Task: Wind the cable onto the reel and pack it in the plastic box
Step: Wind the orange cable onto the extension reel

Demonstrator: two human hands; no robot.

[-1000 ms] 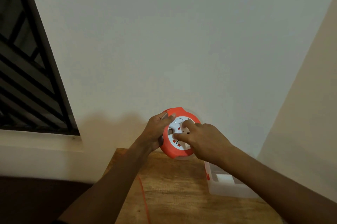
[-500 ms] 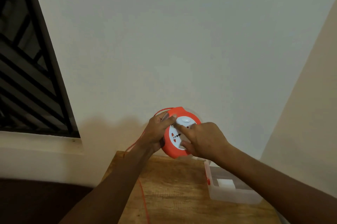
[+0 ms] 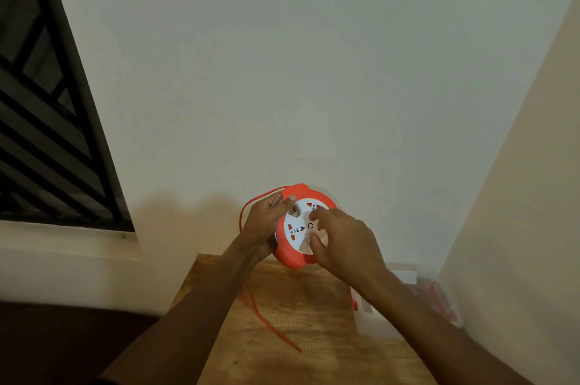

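While the reel is held up in the air above the table, these are the things to mind for the winding step.

Reel: the orange reel (image 3: 293, 254) with its white socket face sits upright between both hands, above the far edge of the wooden table (image 3: 301, 318), facing the person.

Left hand: the left hand (image 3: 266, 224) wraps the reel's left rim, fingers curled over the top edge, clamping the housing.

Right hand: the right hand (image 3: 343, 243) rests spread on the white face, fingertips pressed on it; it grasps nothing fully, more a flat turning contact.

Cable: the orange cable (image 3: 266, 318) leaves the top left of the reel, loops down behind the left wrist and trails loose across the table toward the person.

Box: the clear plastic box (image 3: 376, 325) stands on the table to the right, partly hidden by the right forearm.

Step, as I judge it: winding is under way and a fair length is left out.

Doing it well: keep the left hand firm so only the centre turns; turn in even strokes; let the cable feed freely past the wrist, since a snag there would likely kink it.

Risk: the loose end could whip or drag off the table edge.
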